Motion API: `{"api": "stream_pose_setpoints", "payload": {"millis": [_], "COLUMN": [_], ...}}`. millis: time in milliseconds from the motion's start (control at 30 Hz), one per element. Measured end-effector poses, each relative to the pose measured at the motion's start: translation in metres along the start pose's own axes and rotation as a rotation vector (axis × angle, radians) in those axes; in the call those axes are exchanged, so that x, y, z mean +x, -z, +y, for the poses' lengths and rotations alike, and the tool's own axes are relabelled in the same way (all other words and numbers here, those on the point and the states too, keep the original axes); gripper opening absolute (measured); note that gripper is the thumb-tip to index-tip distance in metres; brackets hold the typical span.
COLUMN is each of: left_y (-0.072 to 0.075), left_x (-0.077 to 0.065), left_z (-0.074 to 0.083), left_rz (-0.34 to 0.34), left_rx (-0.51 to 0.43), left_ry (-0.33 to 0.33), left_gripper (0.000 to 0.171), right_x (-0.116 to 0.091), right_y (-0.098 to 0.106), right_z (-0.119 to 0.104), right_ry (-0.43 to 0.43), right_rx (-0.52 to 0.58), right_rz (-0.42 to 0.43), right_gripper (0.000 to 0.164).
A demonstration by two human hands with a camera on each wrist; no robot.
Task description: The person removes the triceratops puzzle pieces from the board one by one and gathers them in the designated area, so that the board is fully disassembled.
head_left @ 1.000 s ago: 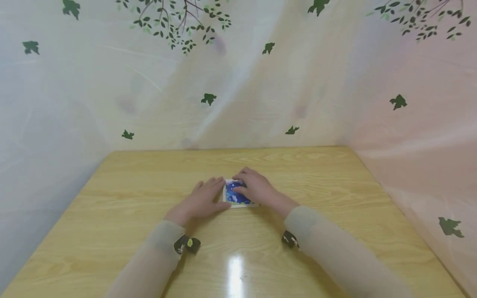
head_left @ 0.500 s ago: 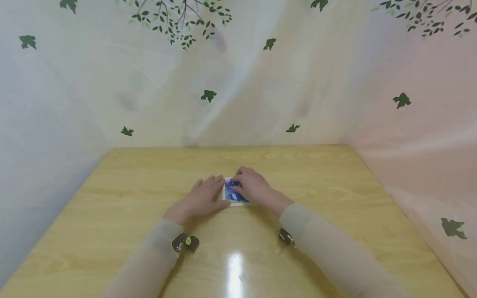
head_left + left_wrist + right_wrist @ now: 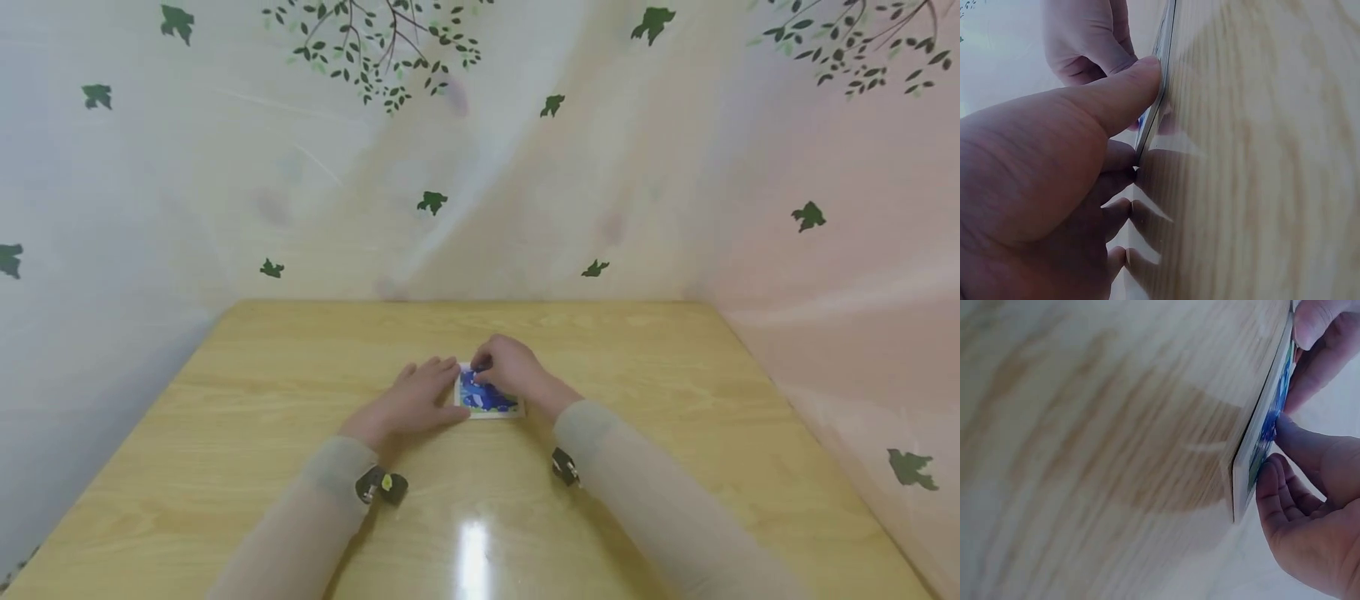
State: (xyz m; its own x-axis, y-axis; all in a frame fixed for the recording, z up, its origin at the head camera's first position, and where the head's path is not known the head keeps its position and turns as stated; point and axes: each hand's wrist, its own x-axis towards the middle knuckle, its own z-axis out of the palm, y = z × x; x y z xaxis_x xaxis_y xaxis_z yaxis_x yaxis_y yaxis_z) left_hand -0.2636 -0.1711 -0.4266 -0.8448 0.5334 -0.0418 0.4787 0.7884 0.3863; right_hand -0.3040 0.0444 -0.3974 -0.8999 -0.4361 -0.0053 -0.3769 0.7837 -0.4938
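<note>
A small flat board (image 3: 498,410) with a blue picture and a white border lies on the wooden table; in the right wrist view its rim (image 3: 1242,469) looks thin. My left hand (image 3: 408,402) lies at the board's left side, its fingers extended and its thumb (image 3: 1141,75) touching the near edge. Over the upper middle of the picture, my right hand (image 3: 512,367) curls its fingers. In the right wrist view its thumb (image 3: 1300,437) touches the picture; whether anything small sits between thumb and forefinger is hidden.
The pale wood table (image 3: 300,375) stretches around the board. A light curtain (image 3: 495,167) printed with green leaves and branches hangs behind and on both sides. Small dark wrist cameras (image 3: 390,487) sit at the sleeve cuffs.
My right hand's fingers have drawn closer together over the picture, and more of the board's right lower part shows. The left hand keeps its place on the board; the view has tilted slightly.
</note>
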Motion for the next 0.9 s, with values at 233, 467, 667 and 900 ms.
{"api": "stream_pose_setpoints", "payload": {"millis": [233, 467, 667, 900], "left_y": [0.0000, -0.0018, 0.0015, -0.0043], "left_x": [-0.0022, -0.0016, -0.0024, -0.0004], "left_z": [0.0057, 0.0021, 0.0041, -0.0023], "left_rz": [-0.008, -0.013, -0.006, 0.010], "left_rx": [0.006, 0.016, 0.013, -0.023], "left_ry": [0.013, 0.023, 0.024, 0.000], "left_gripper": [0.088, 0.089, 0.089, 0.092], "right_x": [0.0020, 0.0031, 0.0059, 0.0049], "right_y": [-0.0028, -0.0037, -0.0038, -0.0046], "right_z": [0.0031, -0.0015, -0.0035, -0.0017], "right_ry": [-0.060, -0.088, -0.091, -0.101], "right_rx": [0.070, 0.058, 0.065, 0.110], "right_rz": [0.008, -0.002, -0.002, -0.001], "right_gripper": [0.024, 0.023, 0.023, 0.021]}}
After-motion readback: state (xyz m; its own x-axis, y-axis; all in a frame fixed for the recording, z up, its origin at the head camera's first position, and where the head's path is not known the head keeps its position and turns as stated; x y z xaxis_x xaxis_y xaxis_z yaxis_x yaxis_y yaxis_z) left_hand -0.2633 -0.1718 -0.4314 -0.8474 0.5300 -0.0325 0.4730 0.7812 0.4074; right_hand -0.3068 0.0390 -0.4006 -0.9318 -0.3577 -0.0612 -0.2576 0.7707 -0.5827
